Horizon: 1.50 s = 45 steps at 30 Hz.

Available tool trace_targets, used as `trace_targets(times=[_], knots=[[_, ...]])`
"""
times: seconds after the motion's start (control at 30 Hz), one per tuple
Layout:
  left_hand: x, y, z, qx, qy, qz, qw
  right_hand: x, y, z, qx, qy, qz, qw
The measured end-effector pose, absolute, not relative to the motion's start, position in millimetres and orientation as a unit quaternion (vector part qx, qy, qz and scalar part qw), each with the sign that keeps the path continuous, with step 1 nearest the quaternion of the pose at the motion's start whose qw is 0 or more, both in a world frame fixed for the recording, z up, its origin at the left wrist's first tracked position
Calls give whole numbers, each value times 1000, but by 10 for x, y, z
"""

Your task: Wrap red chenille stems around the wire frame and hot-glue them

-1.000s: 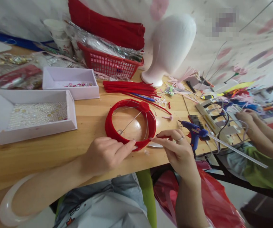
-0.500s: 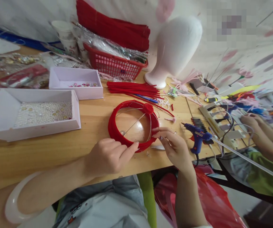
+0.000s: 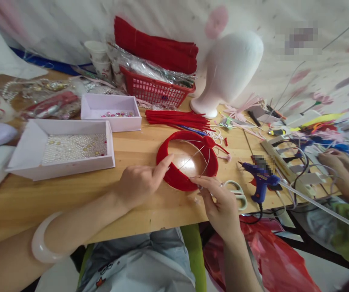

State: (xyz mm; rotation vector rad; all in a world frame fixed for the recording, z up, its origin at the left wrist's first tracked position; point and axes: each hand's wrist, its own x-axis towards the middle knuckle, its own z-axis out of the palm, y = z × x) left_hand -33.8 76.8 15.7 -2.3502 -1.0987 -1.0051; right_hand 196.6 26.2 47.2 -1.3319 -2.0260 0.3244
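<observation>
A red fuzzy ring-shaped band (image 3: 180,183) with thin wires across its middle lies on the table. A round red piece (image 3: 208,141) sits at its far right rim. My left hand (image 3: 139,180) grips the band's left front side, its thumb or forefinger over the rim and the other fingers curled. At the front right, my right hand (image 3: 218,198) pinches the band's edge between thumb and fingers. Scissors with pale green handles (image 3: 238,192) lie beside my right hand, partly hidden by it. Red fuzzy stems (image 3: 177,119) are bundled behind the band.
A blue glue gun (image 3: 259,178) and a power strip (image 3: 279,162) lie to the right. White boxes (image 3: 73,172) hold beads on the left. Behind stand a red basket (image 3: 156,91) and a white foam head (image 3: 230,69). Another person's hands (image 3: 334,162) work at far right.
My left hand has moved from the band's front to its left side. My right hand has shifted toward the front. More of the scissors shows. The whole view has shifted too.
</observation>
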Motion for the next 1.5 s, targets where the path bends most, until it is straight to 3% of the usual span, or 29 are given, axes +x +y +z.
trace_targets(times=[0.2,0.43,0.7,1.1,1.5], knots=[[-408,844,96,-863,-390,-295,125,1936,272,475,-508,-781,96,351],[-371,853,117,-858,-402,-281,152,1977,233,476,-533,-763,81,357],[-272,715,257,-855,-305,-407,105,2035,213,411,-510,-787,94,334],[-46,718,196,-869,-318,-374,58,2047,196,374,-514,-761,124,375],[-40,699,136,-872,-322,-350,113,2033,177,257,-557,-712,118,411]])
